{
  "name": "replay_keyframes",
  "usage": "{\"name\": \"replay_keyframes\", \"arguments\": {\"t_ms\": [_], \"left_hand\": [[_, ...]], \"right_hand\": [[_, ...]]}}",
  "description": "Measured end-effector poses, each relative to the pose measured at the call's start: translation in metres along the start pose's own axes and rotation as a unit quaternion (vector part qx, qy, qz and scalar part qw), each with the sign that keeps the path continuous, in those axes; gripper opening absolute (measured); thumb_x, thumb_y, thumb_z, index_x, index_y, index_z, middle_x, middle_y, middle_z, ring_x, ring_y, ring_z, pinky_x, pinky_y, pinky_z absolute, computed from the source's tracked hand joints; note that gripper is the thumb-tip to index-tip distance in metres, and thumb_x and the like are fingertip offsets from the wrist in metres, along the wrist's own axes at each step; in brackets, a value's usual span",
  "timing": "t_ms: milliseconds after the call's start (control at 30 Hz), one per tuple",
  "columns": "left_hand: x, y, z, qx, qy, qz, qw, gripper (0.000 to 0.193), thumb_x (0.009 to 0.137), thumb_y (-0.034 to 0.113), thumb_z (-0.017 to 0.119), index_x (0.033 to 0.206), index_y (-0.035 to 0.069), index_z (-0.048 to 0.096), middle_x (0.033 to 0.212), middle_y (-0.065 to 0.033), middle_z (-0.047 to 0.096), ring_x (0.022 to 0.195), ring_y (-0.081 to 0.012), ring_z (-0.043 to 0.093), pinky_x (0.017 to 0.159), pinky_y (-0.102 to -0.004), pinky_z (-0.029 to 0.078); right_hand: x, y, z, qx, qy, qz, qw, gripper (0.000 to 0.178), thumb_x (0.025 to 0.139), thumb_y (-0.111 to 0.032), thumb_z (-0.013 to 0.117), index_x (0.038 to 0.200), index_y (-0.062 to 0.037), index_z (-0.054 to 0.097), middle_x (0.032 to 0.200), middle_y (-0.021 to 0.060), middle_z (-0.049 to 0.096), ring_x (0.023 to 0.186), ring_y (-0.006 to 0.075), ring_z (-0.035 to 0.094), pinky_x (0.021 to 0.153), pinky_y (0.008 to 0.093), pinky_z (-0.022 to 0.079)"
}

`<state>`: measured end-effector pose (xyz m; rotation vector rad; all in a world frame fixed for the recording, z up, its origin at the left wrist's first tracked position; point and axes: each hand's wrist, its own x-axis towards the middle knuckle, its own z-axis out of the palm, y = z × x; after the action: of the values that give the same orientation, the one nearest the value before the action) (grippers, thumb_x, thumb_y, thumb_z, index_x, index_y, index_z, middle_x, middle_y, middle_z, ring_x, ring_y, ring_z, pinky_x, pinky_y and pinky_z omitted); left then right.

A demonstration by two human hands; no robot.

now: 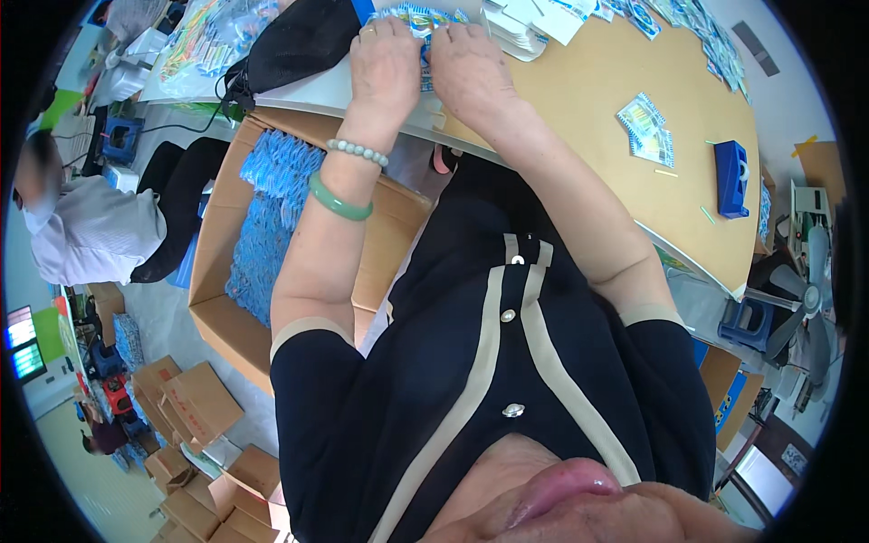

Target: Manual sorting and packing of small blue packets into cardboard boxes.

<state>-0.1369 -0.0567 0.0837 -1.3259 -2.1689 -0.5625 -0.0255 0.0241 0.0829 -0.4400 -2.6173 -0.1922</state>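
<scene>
At the top of the head view, both my hands are at the desk's near edge, side by side over a bunch of small blue-and-white packets (425,20). My left hand (386,65) has its fingers bent and pressed together against the packets' left side. Opposite it, my right hand (471,72) curls its fingers on their right side. Packet edges show in the narrow gap between the hands, but my fingertips are partly hidden. A beaded bracelet and a green bangle circle my left wrist.
A black bag (303,50) lies left of my hands; a stack of white cards (520,32) is to the right. Loose packets (647,128) and a blue tape dispenser (731,179) sit on the desk. A cardboard box (217,235) of blue packets stands below. Another person sits at left.
</scene>
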Motion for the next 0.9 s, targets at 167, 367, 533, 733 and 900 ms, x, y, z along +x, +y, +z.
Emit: {"name": "replay_keyframes", "arguments": {"t_ms": [167,367,533,733,900], "left_hand": [[0.002,-0.005,-0.012,0.049,-0.025,0.021,0.998,0.03,0.084,0.029,0.069,0.087,-0.001,0.07,0.092,-0.0122,0.065,0.09,-0.0289,0.062,0.078,-0.0403,0.046],[-0.012,-0.055,-0.001,-0.346,0.182,-0.242,0.888,0.031,0.09,0.032,0.064,0.09,0.001,0.07,0.09,-0.0075,0.068,0.085,-0.0204,0.062,0.076,-0.0354,0.045],[-0.009,-0.033,0.005,-0.583,-0.134,-0.411,0.688,0.032,0.097,0.03,0.056,0.112,0.003,0.063,0.096,-0.0012,0.068,0.093,-0.0105,0.06,0.08,-0.0296,0.047],[-0.044,0.048,-0.012,-0.602,-0.11,-0.327,0.72,0.037,0.095,0.027,0.06,0.115,-0.004,0.058,0.101,-0.0079,0.067,0.092,-0.0149,0.061,0.083,-0.03,0.048],[-0.058,0.103,-0.017,-0.561,-0.206,-0.303,0.742,0.036,0.094,0.026,0.061,0.112,-0.004,0.058,0.1,-0.0097,0.066,0.092,-0.0154,0.06,0.083,-0.0293,0.047]], "right_hand": [[0.013,0.001,-0.017,-0.047,-0.156,0.016,0.987,0.025,0.084,-0.017,0.058,0.103,-0.0019,0.064,0.113,0.0152,0.062,0.104,0.0287,0.059,0.086,0.0413,0.046],[-0.018,0.03,-0.006,0.192,0.13,0.084,0.969,0.034,0.088,-0.028,0.059,0.113,-0.0037,0.062,0.115,0.0185,0.062,0.107,0.034,0.057,0.09,0.0425,0.046],[-0.024,0.05,0.016,0.483,0.04,0.244,0.84,0.043,0.094,-0.032,0.055,0.127,-0.0045,0.055,0.123,0.0173,0.059,0.117,0.0312,0.053,0.096,0.0389,0.043],[-0.084,0.052,-0.031,0.532,-0.026,0.347,0.772,0.052,0.099,-0.032,0.05,0.139,-0.0001,0.045,0.139,0.0149,0.051,0.13,0.0236,0.045,0.105,0.0328,0.036],[-0.143,0.096,-0.057,0.512,0.027,0.313,0.799,0.049,0.1,-0.028,0.051,0.138,0.0025,0.045,0.14,0.0157,0.05,0.13,0.0234,0.045,0.108,0.0314,0.033]]}}
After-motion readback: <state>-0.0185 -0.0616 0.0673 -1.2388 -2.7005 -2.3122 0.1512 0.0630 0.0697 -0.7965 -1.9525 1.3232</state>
